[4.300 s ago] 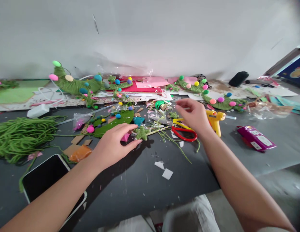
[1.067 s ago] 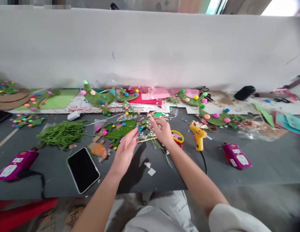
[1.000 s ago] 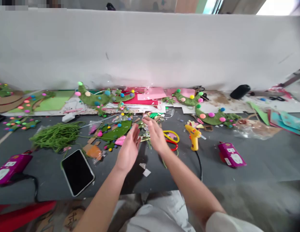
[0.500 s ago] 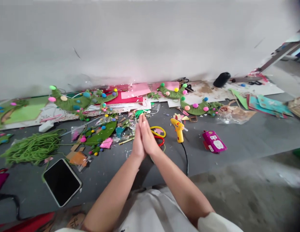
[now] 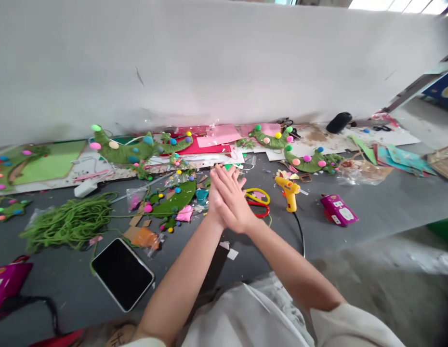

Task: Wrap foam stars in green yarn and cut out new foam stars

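Scissors with one yellow and one red plastic handle loop [image 5: 260,203]: flat on the dark grey worktop [image 5: 386,205], just right of my hands; blades hidden from me.

My right hand [image 5: 234,205] lies palm to palm against my left hand [image 5: 214,205], partly covering it. Both flat, fingers extended and crossing at a slant, tips pointing far. Neither visibly grips anything; the palm faces are hidden, so I cannot tell what, if anything, lies between.

Left of the hands: a small teal packet [image 5: 201,196], a pink packet [image 5: 185,213] and a dark green leaf-shaped piece [image 5: 176,200], coloured pompoms about it. Near side, by my wrists: white square-cut scraps [image 5: 232,254].

Right of the scissors: yellow glue gun [image 5: 291,193], black cord running toward the near edge. Further right, a purple socket block [image 5: 339,210].

Further left: an orange packet [image 5: 146,238], a heap of green yarn [image 5: 70,221] and, nearer, a black-screened phone with a pale rim [image 5: 123,273].

Far side, along the white partition [image 5: 209,72]: green yarn-wrapped crescents [image 5: 119,150] with pompoms, red and pink sheets [image 5: 220,135] between.
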`<action>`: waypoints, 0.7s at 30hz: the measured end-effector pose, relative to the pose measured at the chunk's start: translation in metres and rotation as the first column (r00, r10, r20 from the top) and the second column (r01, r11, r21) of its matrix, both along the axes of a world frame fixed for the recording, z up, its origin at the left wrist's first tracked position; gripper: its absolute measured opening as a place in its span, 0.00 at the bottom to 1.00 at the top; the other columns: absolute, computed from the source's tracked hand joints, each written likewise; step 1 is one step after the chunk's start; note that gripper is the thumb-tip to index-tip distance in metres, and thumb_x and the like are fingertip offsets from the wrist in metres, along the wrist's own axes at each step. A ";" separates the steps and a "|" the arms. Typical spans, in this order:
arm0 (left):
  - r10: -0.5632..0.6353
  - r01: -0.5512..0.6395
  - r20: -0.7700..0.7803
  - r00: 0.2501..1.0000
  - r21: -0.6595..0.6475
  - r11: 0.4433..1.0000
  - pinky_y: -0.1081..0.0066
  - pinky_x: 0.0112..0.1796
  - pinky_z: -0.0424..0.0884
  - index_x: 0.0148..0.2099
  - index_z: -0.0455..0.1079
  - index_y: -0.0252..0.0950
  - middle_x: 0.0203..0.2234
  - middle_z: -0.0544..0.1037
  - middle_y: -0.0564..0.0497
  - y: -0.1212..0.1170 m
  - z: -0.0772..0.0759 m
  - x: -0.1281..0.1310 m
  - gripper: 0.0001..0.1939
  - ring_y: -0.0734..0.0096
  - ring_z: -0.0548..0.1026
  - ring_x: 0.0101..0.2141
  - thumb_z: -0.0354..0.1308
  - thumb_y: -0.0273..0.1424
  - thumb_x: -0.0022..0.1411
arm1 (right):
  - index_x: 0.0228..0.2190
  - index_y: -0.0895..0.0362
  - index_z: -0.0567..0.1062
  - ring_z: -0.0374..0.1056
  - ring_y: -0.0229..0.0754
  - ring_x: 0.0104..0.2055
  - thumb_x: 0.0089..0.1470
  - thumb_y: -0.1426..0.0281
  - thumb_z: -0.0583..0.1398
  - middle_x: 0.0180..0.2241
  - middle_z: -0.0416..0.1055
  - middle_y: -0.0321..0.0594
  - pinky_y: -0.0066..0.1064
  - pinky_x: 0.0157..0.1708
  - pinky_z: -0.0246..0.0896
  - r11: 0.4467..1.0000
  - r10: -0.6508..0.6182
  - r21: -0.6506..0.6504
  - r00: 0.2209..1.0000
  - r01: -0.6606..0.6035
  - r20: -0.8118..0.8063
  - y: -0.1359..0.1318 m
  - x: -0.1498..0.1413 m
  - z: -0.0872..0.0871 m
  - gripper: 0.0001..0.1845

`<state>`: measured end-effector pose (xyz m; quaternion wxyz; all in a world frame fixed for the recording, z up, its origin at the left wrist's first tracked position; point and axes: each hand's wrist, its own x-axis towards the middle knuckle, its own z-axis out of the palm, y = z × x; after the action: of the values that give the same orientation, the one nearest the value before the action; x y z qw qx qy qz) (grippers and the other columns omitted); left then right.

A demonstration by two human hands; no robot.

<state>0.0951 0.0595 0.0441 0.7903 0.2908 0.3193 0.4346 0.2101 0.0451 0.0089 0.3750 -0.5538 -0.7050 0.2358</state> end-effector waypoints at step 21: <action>0.212 -0.200 -0.197 0.957 0.080 0.977 0.56 0.69 0.63 0.63 0.76 0.44 0.72 0.70 0.46 -0.022 -0.025 -0.028 0.23 0.54 0.66 0.72 0.63 0.38 0.66 | 0.59 0.57 0.75 0.75 0.50 0.55 0.69 0.60 0.65 0.58 0.75 0.48 0.49 0.54 0.76 0.923 0.070 -0.320 0.723 0.215 0.687 -0.045 0.074 -0.001 0.22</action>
<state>0.0672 0.0373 0.0188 0.6949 0.3223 0.4142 0.4916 0.2845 -0.0002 0.0082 -0.0176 -0.6905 -0.7114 0.1300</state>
